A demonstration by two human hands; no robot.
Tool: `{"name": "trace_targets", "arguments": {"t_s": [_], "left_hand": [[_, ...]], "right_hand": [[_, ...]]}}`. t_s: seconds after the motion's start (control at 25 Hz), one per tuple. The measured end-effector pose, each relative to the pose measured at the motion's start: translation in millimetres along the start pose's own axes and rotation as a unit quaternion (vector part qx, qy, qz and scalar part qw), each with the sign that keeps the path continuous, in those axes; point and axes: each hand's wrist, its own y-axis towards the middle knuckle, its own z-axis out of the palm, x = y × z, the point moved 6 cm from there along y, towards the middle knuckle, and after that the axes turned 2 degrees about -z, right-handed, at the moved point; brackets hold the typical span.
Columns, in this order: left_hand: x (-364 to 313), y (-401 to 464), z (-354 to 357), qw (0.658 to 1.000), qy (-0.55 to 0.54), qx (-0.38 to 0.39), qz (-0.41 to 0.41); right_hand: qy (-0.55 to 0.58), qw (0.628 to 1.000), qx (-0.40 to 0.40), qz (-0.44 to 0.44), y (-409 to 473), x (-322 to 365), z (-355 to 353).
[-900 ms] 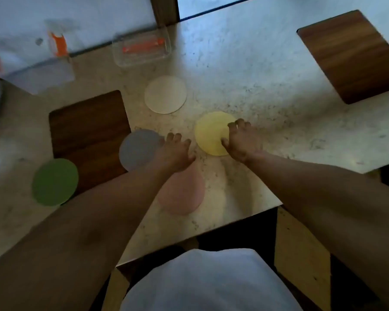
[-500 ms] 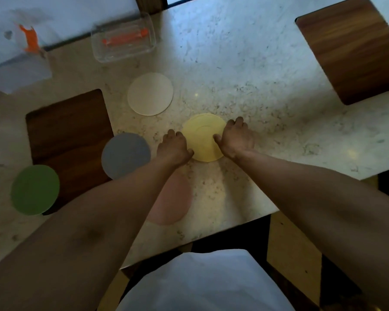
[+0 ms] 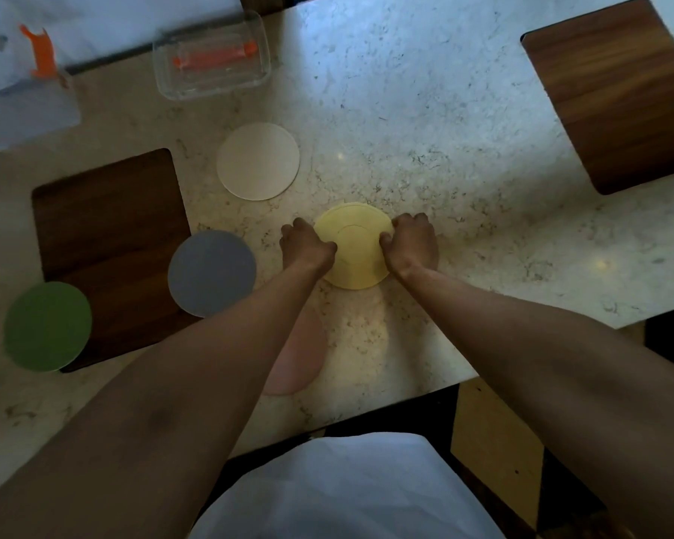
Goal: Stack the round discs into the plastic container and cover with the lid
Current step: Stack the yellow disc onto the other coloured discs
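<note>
A flat green round disc (image 3: 47, 326) lies at nine o'clock on the speckled marble counter (image 3: 425, 122), overlapping a dark wooden board (image 3: 109, 227). A grey round disc (image 3: 212, 273) and a white round disc (image 3: 258, 161) lie nearer centre, and a pink round disc (image 3: 300, 359) sits at six o'clock, half hidden by a forearm. The clear plastic container (image 3: 211, 56) waits at eleven o'clock. At centre, the left hand (image 3: 304, 245) and right hand (image 3: 411, 241) flank the yellow round disc (image 3: 353, 247), fingers curled at its opposite edges and thumbs pressing on top, probably to pry it off the surface.
</note>
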Motion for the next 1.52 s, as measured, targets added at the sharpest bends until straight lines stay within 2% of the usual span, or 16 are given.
{"name": "trace_targets", "arguments": {"t_s": [0.2,0.52,0.76,1.04,1.24,1.52], "left_hand": [[8,2,-14,0.995,-0.091,-0.031,-0.013],[37,-18,-53,0.982,-0.189,-0.009,0.018],[123,-36,-74,0.976,-0.215,0.032,0.01],[205,-71,-77,0.967,-0.254,0.014,-0.007],[217,-73,-71,0.974,-0.225,0.022,-0.023],[213,-76,-71,0.994,-0.106,-0.002,-0.018]], "right_hand": [[0.126,0.991,-0.034,0.043,-5,-5,-4],[0.258,0.961,-0.097,0.039,-52,11,-11],[0.249,0.968,-0.024,0.018,-103,33,26],[0.219,0.975,0.036,0.008,-143,46,76],[0.168,0.985,0.038,0.008,-152,54,88],[0.134,0.99,0.02,0.041,-156,62,89]]}}
